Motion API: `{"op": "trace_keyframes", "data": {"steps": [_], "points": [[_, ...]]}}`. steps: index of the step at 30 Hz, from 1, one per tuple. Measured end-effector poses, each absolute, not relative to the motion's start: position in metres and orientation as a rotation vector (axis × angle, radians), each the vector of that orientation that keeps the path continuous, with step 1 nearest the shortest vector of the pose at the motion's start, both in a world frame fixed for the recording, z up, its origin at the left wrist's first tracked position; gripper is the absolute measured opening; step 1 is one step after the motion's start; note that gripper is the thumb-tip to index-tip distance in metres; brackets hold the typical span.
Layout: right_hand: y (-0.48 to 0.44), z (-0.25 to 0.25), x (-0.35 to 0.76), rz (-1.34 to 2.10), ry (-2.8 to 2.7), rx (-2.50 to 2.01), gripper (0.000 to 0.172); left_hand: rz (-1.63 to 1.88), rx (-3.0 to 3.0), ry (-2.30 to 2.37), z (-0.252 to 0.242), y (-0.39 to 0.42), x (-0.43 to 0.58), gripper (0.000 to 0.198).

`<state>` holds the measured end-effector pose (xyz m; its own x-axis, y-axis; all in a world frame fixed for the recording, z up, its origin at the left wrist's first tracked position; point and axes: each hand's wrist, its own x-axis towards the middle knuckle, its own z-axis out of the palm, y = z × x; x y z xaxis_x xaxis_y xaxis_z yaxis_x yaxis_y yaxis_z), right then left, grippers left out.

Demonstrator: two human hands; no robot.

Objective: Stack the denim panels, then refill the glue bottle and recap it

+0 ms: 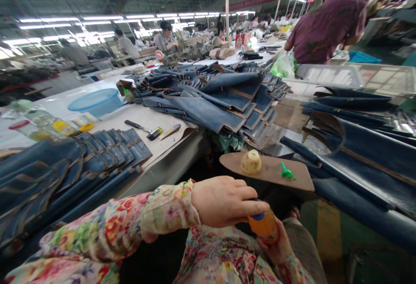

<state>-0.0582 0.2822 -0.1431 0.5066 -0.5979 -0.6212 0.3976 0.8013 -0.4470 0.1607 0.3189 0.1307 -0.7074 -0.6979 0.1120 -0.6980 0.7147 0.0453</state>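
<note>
Person's right hand [280, 241] wrapped round lower body of orange bottle [264, 227]; left hand [225, 200] over blue cap [258, 216] just above, cannot tell whether pinching. Bottle likely light, smooth, slightly squeezable; best held low.

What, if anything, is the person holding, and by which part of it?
An orange bottle: the right hand grips its lower body; the left hand is at its blue cap, though whether it grips cannot be told.

Bottle [265, 228] orange, cap [258, 216] blue — sleeve [120, 223] multicoloured floral.
</note>
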Motion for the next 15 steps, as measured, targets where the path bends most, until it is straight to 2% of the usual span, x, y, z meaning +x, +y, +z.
{"op": "trace_keyframes", "data": {"steps": [5,11,15], "points": [[0.285,-0.134,-0.052,-0.543,0.834,-0.266,0.044,0.052,1.146,-2.770,0.125,0.322,0.162,0.021],[0.283,-0.119,-0.049,-0.536,0.877,-0.308,0.049,-0.022,1.240,-2.657,0.111,0.326,0.162,0.030],[0.282,-0.111,-0.049,-0.515,1.017,-0.222,0.053,0.050,1.486,-2.502,0.097,0.331,0.158,0.043]]}}
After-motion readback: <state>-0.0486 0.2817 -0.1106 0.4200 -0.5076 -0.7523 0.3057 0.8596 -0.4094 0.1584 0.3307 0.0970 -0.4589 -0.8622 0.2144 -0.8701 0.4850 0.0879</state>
